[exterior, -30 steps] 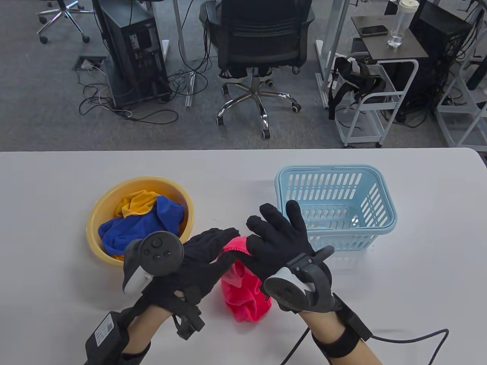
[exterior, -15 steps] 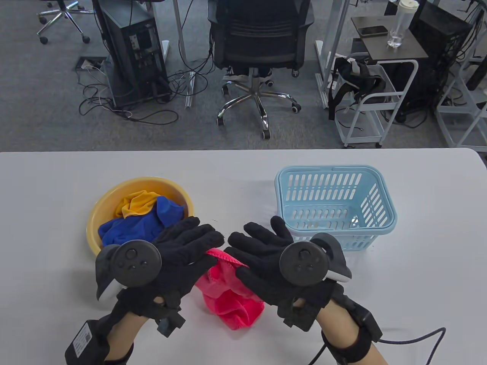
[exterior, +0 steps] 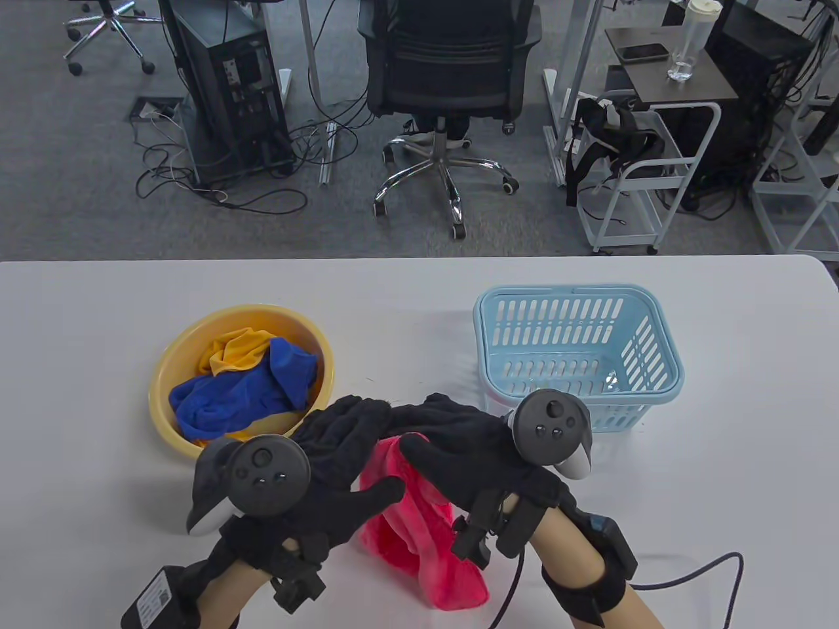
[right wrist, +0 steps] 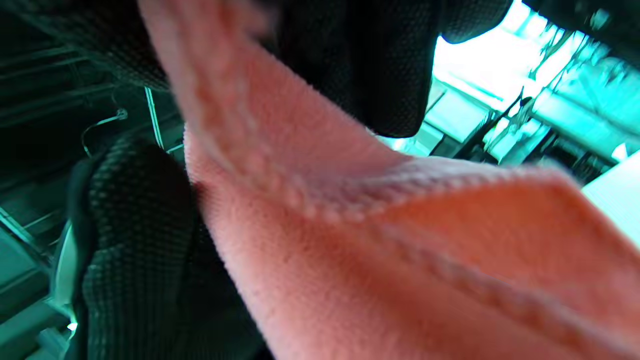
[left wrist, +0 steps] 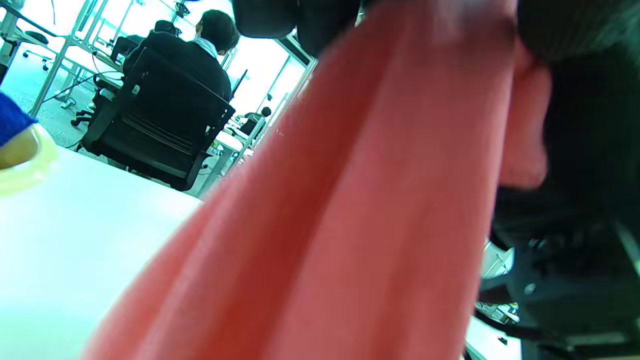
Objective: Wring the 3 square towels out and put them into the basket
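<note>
A pink towel [exterior: 419, 531] hangs bunched between my two hands above the white table [exterior: 721, 458], its lower end trailing near the front edge. My left hand [exterior: 347, 452] grips its upper left part, thumb underneath. My right hand [exterior: 459, 445] grips its upper right part with fingers curled over the cloth. The pink towel [left wrist: 350, 200] fills the left wrist view, and the same pink towel [right wrist: 400, 250] crosses the right wrist view under dark glove fingers [right wrist: 135, 225]. A blue towel [exterior: 242, 393] and a yellow towel [exterior: 239, 347] lie in the yellow basin [exterior: 164, 367]. The light blue basket [exterior: 662, 373] stands right of my hands and holds no towel.
A black cable [exterior: 688, 576] runs from my right wrist across the table's front right. Beyond the far table edge are an office chair [exterior: 452, 72] with a seated person, a computer tower [exterior: 229, 92] and a white cart [exterior: 642, 177].
Both hands went from flat and spread to curled round the pink towel's top. The right hand rolled so its tracker faces up and right. The towel now hangs longer toward the front edge.
</note>
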